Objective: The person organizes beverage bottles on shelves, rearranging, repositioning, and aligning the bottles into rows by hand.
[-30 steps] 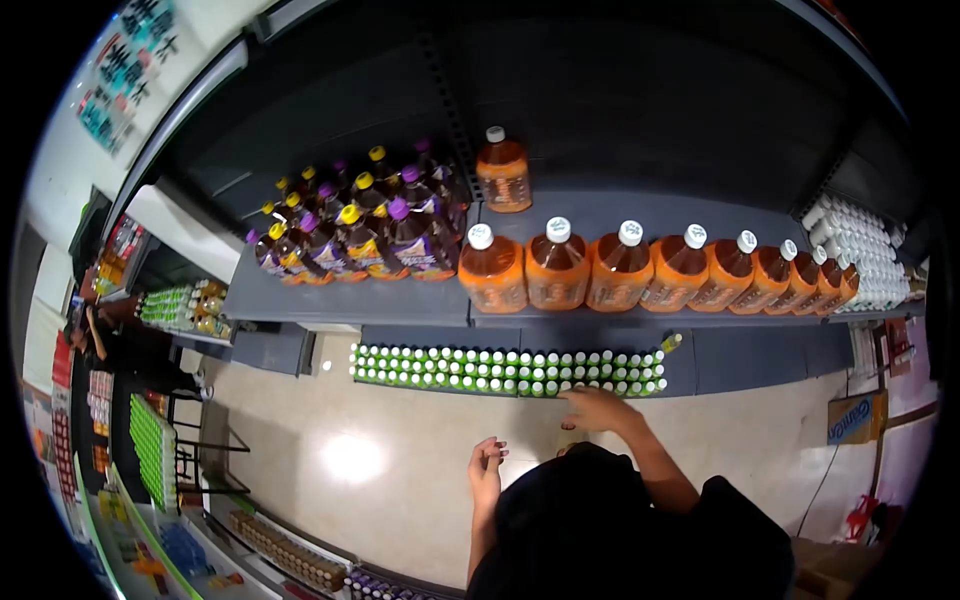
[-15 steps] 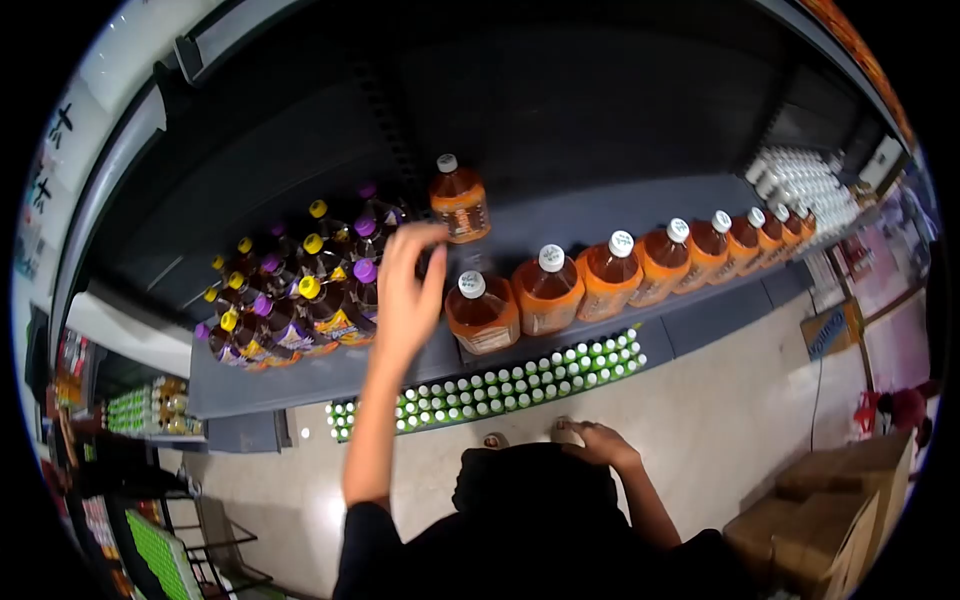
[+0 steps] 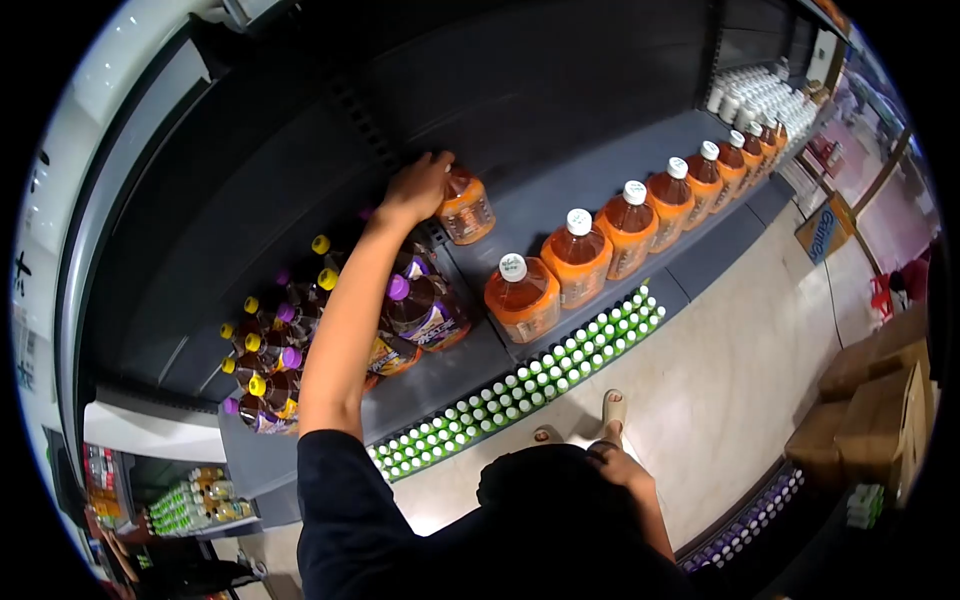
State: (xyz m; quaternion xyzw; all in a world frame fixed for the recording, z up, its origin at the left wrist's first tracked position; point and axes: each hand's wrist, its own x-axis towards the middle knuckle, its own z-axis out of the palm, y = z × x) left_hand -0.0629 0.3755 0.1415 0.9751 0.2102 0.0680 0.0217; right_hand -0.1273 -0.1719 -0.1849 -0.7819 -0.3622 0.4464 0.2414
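Observation:
My left hand (image 3: 420, 188) is closed round the top of a bottle of orange-brown drink (image 3: 466, 212) with an orange label, covering its cap. The bottle stands upright, set back on the dark shelf (image 3: 540, 205). My left forearm crosses over a cluster of dark bottles with purple and yellow caps (image 3: 428, 312), hiding some of them. Right of that cluster, a front row of matching orange-labelled bottles with white caps (image 3: 525, 300) runs along the shelf edge. My right hand (image 3: 622, 468) hangs low beside my body, holding nothing visible, its fingers loosely stretched and partly hidden against dark clothing.
Below the shelf edge are rows of small green bottles with white caps (image 3: 515, 390). White bottles (image 3: 760, 98) fill the shelf's far right end. Cardboard boxes (image 3: 860, 420) stand on the floor at right, near a row of purple-capped bottles (image 3: 745, 520).
My left hand has reached farther back and taken hold of the orange-labelled bottle's top. The view has turned and shifted. My right hand stays low by my body.

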